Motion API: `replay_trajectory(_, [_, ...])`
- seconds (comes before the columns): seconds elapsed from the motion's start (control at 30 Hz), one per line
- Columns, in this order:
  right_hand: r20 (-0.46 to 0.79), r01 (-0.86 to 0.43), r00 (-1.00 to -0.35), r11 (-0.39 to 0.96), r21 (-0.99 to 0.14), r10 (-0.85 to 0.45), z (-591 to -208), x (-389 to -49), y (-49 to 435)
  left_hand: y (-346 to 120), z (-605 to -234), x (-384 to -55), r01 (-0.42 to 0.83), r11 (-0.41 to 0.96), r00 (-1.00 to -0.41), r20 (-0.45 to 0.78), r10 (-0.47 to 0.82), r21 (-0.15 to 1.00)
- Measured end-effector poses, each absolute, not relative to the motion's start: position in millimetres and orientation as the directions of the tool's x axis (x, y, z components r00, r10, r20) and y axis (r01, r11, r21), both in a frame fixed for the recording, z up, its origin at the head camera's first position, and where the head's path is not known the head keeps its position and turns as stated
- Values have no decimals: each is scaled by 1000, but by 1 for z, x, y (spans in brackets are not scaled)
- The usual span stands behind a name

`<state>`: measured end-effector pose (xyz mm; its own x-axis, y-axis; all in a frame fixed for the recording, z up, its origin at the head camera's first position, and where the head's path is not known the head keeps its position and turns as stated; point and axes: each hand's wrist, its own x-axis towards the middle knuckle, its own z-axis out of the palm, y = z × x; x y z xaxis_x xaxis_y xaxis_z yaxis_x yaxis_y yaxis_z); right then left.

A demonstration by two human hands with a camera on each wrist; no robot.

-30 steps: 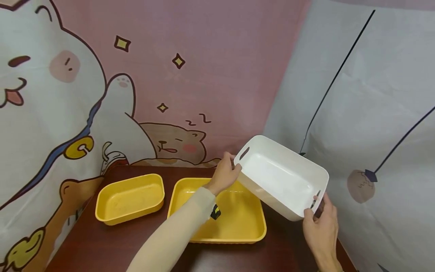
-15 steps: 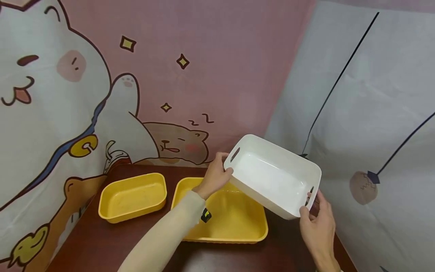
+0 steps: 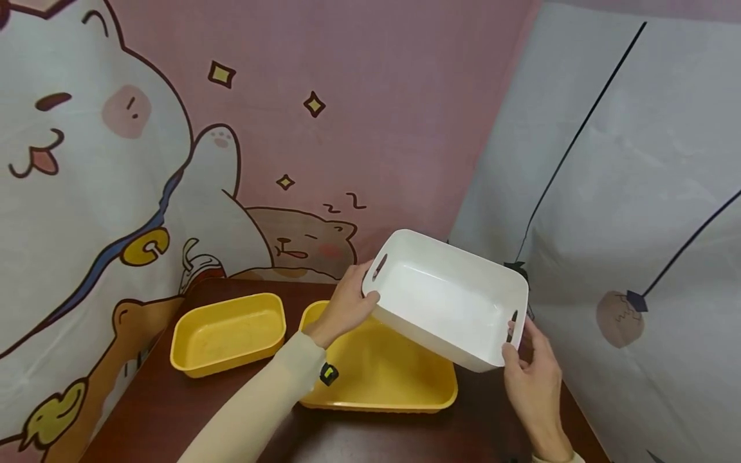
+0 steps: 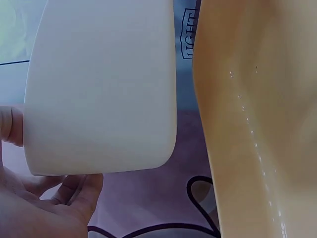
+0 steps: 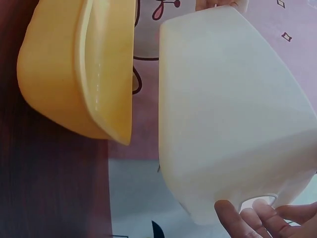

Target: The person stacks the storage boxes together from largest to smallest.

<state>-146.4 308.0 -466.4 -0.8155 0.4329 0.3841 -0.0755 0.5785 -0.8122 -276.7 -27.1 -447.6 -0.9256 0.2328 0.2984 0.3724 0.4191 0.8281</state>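
Head view, white bin point(image 3: 442, 292), between fingers point(image 3: 541, 341)

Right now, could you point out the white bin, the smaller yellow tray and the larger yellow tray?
White bin point(image 3: 442, 299), head view: on its inner floor.
Smaller yellow tray point(image 3: 229, 335), head view: on its inner floor.
Larger yellow tray point(image 3: 393, 372), head view: on its inner floor.

Larger tub point(image 3: 399, 379) part-hidden by white basin point(image 3: 442, 296), right sleeve point(image 3: 567, 458) cropped; wristwear point(image 3: 329, 373) unclear

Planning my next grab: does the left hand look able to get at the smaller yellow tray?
Probably not: the left hand grips the white bin, though nothing visibly covers the smaller yellow tray.
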Motion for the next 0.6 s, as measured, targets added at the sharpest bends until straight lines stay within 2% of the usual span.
replay_trajectory(0.27, [356, -49, -848, 611, -790, 392, -459, -149, 299, -49, -445, -261, 324, 437, -944, 255, 211, 839])
replay_trajectory(0.6, [315, -52, -886, 604, -795, 339, -456, -148, 290, -77, -444, -243, 321, 463, -946, 255, 201, 826])
